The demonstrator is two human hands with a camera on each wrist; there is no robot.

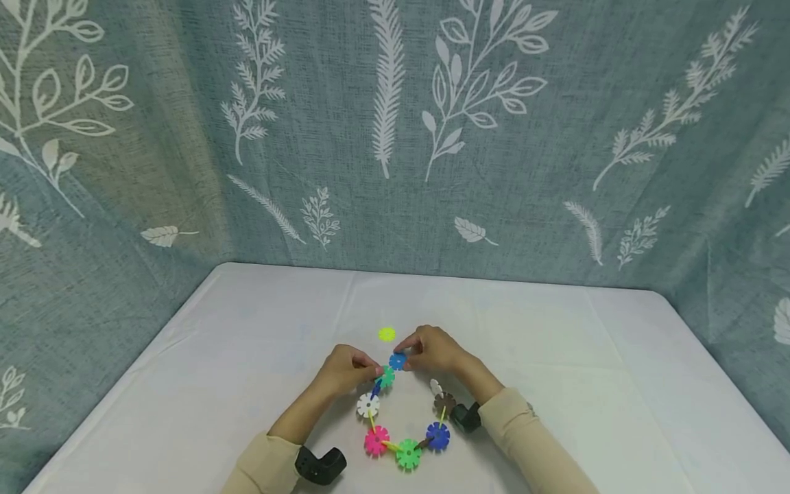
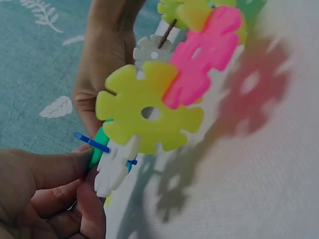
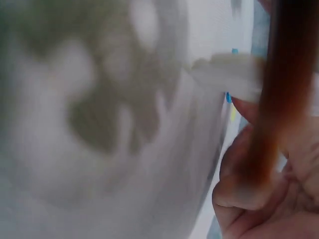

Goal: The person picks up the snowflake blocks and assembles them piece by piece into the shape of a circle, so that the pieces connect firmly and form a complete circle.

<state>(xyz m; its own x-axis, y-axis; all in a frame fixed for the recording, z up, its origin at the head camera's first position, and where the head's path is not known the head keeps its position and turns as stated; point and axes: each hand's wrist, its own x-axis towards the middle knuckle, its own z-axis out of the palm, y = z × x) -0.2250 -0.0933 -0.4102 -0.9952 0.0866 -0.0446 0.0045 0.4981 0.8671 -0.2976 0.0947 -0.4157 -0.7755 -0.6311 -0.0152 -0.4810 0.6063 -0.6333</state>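
Note:
Slotted, flower-shaped interlocking discs form a curved chain on the table. At its upper left end, my left hand [image 1: 345, 369] pinches a teal-green interlocking disc [image 1: 387, 377] between thumb and fingers. My right hand [image 1: 435, 348] holds a light blue interlocking disc [image 1: 398, 361] by its edge, right at the green one. Below the left fingers come a dark blue disc [image 2: 92, 143] seen edge-on and a white disc [image 1: 368, 405]. The chain runs on through a pink disc [image 1: 376, 441], a bright green disc [image 1: 408, 454] and a blue disc [image 1: 438, 436].
Below my right wrist, the chain's other end has a brown disc [image 1: 444, 403] and a white disc [image 1: 435, 387]. A loose yellow disc [image 1: 387, 334] lies beyond the hands. A patterned curtain [image 1: 395, 206] hangs behind the white-covered table [image 1: 555, 384].

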